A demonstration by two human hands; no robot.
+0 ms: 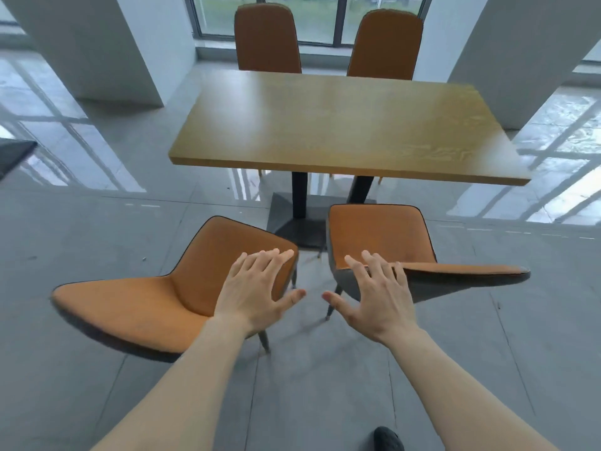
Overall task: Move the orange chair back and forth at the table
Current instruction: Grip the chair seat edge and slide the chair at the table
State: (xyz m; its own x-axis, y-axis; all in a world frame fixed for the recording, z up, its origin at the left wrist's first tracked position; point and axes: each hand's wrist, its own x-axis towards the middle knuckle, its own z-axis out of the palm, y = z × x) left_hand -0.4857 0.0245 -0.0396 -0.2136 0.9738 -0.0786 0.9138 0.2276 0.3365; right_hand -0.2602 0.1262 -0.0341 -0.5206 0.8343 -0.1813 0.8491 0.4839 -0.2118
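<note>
Two orange chairs stand on the near side of the wooden table, both pulled back from it. The left orange chair is turned at an angle, its backrest pointing to the left. The right orange chair faces the table, its backrest edge running off to the right. My left hand hovers with spread fingers over the left chair's right edge. My right hand is spread over the near left corner of the right chair. Neither hand grips anything; whether they touch the chairs I cannot tell.
Two more orange chairs stand pushed in at the table's far side, before a window. White pillars rise at left and right. The table's black base sits between the near chairs. A dark shoe shows at the bottom edge.
</note>
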